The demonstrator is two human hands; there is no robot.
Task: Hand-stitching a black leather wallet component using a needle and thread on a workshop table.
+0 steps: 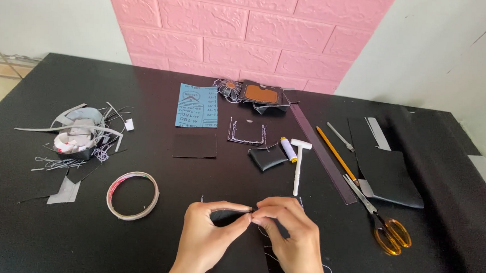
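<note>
Both forearms are cut off by the bottom edge of the frame, and whatever sits right at the pinch point is too tiny to make out, maybe a needle, can't tell. The left hand (213,237) and right hand (290,236) meet at lower centre, fingertips pinched together on the top edge of a flat black leather piece (242,255) lying on the black table (39,214). A thin white thread (324,271) loops off by the right wrist, hard to follow against the dark surface.

Upper centre there's a blue rectangular sandpaper sheet (197,106) with dark print on it, lying flat, with a black square patch (195,144) just below. To the upper left, a small round white container (75,142) holds scraps I can't really identify, with grey strips and offcuts scattered around it. A ring of tape (133,195) lies left of the hands. Orange-handled scissors (385,224) sit at right, below a yellow pencil (336,154).
</note>
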